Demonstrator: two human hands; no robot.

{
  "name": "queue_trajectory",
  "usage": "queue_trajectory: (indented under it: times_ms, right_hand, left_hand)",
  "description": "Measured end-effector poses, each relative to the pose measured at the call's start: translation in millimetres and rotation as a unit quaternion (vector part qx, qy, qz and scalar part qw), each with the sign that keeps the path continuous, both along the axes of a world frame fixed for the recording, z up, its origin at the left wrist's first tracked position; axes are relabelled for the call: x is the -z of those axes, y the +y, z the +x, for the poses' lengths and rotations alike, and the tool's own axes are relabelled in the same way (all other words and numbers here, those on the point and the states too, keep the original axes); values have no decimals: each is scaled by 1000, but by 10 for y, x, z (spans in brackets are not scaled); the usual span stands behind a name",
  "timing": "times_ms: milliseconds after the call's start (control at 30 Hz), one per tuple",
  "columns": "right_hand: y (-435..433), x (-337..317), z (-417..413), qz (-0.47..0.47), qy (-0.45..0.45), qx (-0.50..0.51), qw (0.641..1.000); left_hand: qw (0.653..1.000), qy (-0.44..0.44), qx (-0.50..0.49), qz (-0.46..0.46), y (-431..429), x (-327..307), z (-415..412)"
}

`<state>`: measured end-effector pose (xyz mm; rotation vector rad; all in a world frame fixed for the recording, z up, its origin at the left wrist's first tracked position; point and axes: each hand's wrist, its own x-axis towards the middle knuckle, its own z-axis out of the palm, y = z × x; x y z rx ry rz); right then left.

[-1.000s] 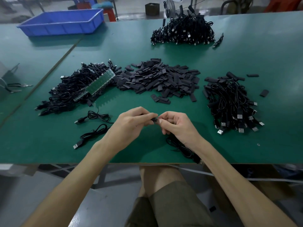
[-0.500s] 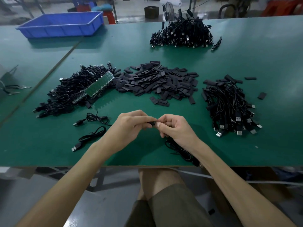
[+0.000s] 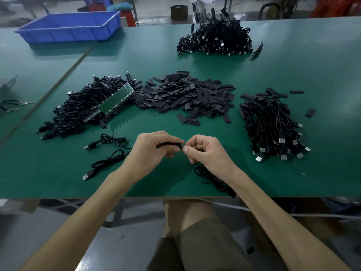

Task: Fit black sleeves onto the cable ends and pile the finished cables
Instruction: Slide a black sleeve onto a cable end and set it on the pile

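1. The left grip [image 3: 154, 151] is curled round a black sleeve [image 3: 169, 144], holding it level just above the counter [image 3: 254, 182], near the front edge.
2. The right grip [image 3: 205, 151] pinches the end of a cable [image 3: 212, 178] at the sleeve's right mouth, thumb and forefinger meeting the left fingertips there. How far the end sits inside cannot be told.
3. The rest of the cable loops on the counter under the right wrist and runs to the front edge.
4. A heap [image 3: 185, 94] of loose sleeves lies mid-counter, behind both grips.
5. The left pile [image 3: 78, 114] of cables touches the heap's left side, with green boards [image 3: 117, 100] lying on it.
6. The right pile [image 3: 273, 122] shows USB plugs along its near side, with a few sleeves scattered beside it.
7. A far pile [image 3: 214, 40] sits near the back edge, and a blue bin [image 3: 68, 34] stands far left.
8. Two loose cables [image 3: 109, 139] lie left of the left grip.
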<state>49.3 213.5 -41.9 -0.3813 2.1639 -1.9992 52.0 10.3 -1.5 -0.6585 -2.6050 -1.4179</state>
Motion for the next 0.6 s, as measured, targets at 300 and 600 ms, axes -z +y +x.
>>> queue_trajectory:
  times_ms: [300, 600]
  right_hand:
    - [3, -7, 18, -15, 1, 9, 1000]
    - [16, -47, 36, -25, 11, 4, 1000]
  left_hand:
    - [994, 87, 19, -70, 1, -10, 17]
    - [997, 51, -22, -45, -138, 32, -21]
